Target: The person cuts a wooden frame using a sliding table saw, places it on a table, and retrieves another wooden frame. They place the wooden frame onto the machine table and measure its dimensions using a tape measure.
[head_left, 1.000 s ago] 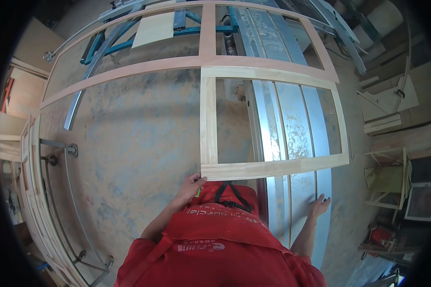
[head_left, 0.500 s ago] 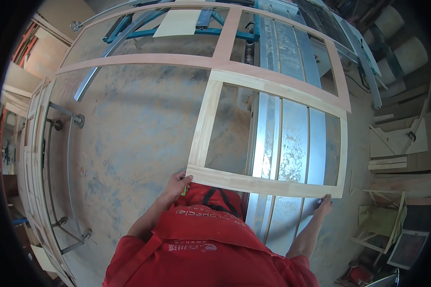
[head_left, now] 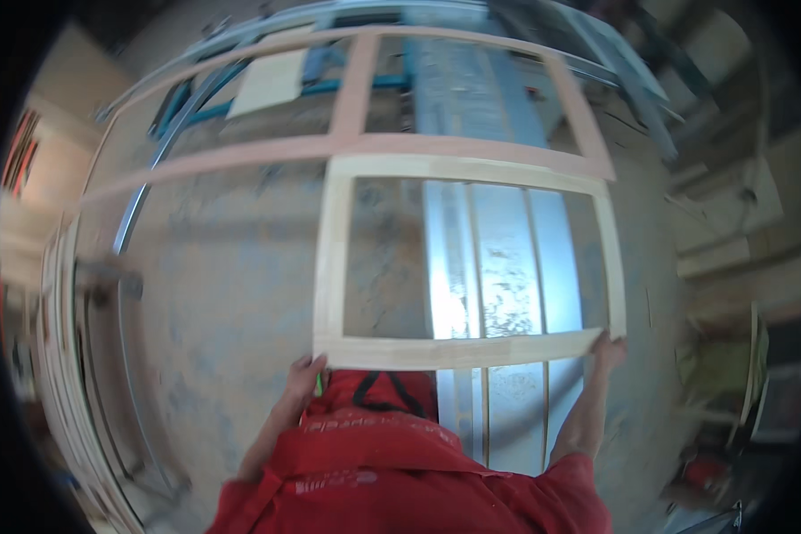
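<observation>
A pale wooden frame [head_left: 458, 352], rectangular with an open middle, spans in front of me above a metal saw table [head_left: 507, 267]. At its near left corner my left hand [head_left: 305, 372] is closed on the wood, with something small and green beside the fingers. My right hand [head_left: 608, 350] grips the near right corner. The far rail of this frame lies along the edge of a larger pinkish wooden frame [head_left: 354, 93]. Whether the two frames touch or merely overlap is hard to tell. Motion blurs the picture somewhat.
Panels and frames lean on a metal rack [head_left: 58, 356] at the left. A steel bar [head_left: 132, 218] and blue supports [head_left: 316, 87] lie under the pinkish frame. To the right are boards [head_left: 716, 258] and a greenish stool-like piece [head_left: 716, 356]. The floor [head_left: 214, 285] is dusty.
The view has turned, and the pale frame now sits squarer in front of me. Its right side has come nearer. My right hand now wraps further round the right corner.
</observation>
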Motion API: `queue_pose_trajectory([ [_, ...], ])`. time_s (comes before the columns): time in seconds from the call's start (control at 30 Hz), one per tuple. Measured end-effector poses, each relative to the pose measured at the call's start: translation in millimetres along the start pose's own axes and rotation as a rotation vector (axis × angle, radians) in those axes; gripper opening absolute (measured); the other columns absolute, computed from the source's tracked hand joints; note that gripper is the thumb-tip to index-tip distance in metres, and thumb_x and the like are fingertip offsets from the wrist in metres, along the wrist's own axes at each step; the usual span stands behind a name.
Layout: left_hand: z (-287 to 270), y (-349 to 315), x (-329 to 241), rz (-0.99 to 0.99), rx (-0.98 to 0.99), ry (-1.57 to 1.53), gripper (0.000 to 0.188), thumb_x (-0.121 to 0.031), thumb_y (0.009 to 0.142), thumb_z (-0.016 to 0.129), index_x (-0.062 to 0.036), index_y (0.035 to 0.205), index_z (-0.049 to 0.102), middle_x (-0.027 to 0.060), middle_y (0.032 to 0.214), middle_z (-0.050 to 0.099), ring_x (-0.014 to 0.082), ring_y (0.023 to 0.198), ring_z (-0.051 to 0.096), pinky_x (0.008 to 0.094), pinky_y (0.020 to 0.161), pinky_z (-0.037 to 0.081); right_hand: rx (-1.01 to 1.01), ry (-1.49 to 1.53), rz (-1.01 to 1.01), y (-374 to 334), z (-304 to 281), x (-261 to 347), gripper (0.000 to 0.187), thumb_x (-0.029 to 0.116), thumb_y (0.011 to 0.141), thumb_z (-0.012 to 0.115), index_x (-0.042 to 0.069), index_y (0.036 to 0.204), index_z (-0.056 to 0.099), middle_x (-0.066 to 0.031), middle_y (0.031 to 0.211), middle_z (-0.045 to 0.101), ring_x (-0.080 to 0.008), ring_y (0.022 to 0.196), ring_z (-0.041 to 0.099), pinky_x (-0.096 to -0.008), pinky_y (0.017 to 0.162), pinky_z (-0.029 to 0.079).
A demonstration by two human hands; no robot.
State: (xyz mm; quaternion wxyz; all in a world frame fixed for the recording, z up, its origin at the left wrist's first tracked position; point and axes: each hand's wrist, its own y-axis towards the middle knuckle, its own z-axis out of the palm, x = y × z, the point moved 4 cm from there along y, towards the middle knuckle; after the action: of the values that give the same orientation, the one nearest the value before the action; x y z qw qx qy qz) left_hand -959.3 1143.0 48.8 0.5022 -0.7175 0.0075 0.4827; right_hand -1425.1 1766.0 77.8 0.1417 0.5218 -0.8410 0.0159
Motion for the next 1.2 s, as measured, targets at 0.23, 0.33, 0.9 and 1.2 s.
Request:
queue_pose_trajectory([
  [0.23, 10.5, -17.8, 6.3, -0.114, -0.082, -0.148, 0.035, -0.039, 0.100, 0.065, -0.0061, 0.099, 0.055, 0.0080, 0.071, 0.061, 0.0212, 0.054, 0.061, 0.0350, 0.048, 0.051, 0.004, -0.017, 0.052, 2.6, -14.7, 26.3, 0.078, 0.060, 0.084, 0.066, 0.003, 0.136, 0.055, -0.0279, 0.138, 0.054, -0.0440, 0.136, 0.044, -0.0573, 0.111, 0.036],
  [0.33, 9.7, -11.1, 10.9, -0.137, -0.081, -0.139, 0.036, -0.042, 0.100, 0.064, -0.0072, 0.103, 0.054, 0.0085, 0.074, 0.061, 0.0219, 0.055, 0.060, 0.0363, 0.048, 0.052, 0.040, -0.073, 0.015, 9.9, -30.3, 29.4, 0.077, 0.061, 0.082, 0.068, 0.004, 0.131, 0.057, -0.0255, 0.135, 0.057, -0.0429, 0.132, 0.047, -0.0576, 0.108, 0.039],
  [0.9, 7.8, 11.0, 19.8, -0.204, -0.157, -0.089, 0.045, -0.053, 0.102, 0.055, -0.0086, 0.111, 0.055, 0.0090, 0.078, 0.060, 0.0222, 0.057, 0.059, 0.0370, 0.048, 0.052, -0.160, 0.270, 0.043, 32.1, -16.7, 7.2, 0.074, 0.044, 0.074, 0.084, -0.001, 0.126, 0.059, -0.0232, 0.119, 0.067, -0.0362, 0.114, 0.065, -0.0471, 0.093, 0.055],
  [1.2, 1.0, 15.1, 20.4, -0.240, -0.141, -0.133, 0.051, -0.057, 0.102, 0.050, -0.0074, 0.111, 0.058, 0.0081, 0.077, 0.061, 0.0233, 0.059, 0.060, 0.0384, 0.049, 0.053, 0.674, 1.543, 0.579, -39.5, 36.2, -12.6, 0.045, 0.013, 0.081, 0.080, -0.003, 0.119, 0.062, -0.0153, 0.105, 0.072, -0.0272, 0.090, 0.073, -0.0415, 0.085, 0.060],
])
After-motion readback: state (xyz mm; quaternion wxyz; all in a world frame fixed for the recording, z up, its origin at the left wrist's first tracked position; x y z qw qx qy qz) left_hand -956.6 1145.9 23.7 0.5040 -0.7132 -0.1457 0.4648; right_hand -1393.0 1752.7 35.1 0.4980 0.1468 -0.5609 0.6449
